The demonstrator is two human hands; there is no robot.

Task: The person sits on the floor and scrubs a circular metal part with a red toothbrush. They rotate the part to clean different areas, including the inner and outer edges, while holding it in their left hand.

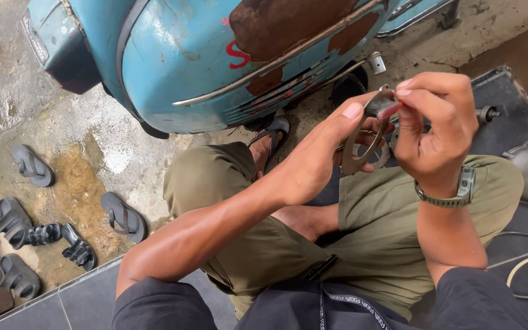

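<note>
Curved metal part is pinched upright by left hand so right hand, fingers clenched on a small reddish piece, can reach its top end.

light: bright, even daylight; shadows: soft | glare: mild on blue scooter body | focus: sharp; edges slightly bowed

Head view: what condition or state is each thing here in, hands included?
Left hand: gripping a flat curved metal part, held upright.
Right hand: pinching a small reddish piece against the part's top.
Blue scooter body: rusted, paint flaking.
Wristwatch: strapped on right wrist.
Sandals: off, scattered on the wet floor.
</note>
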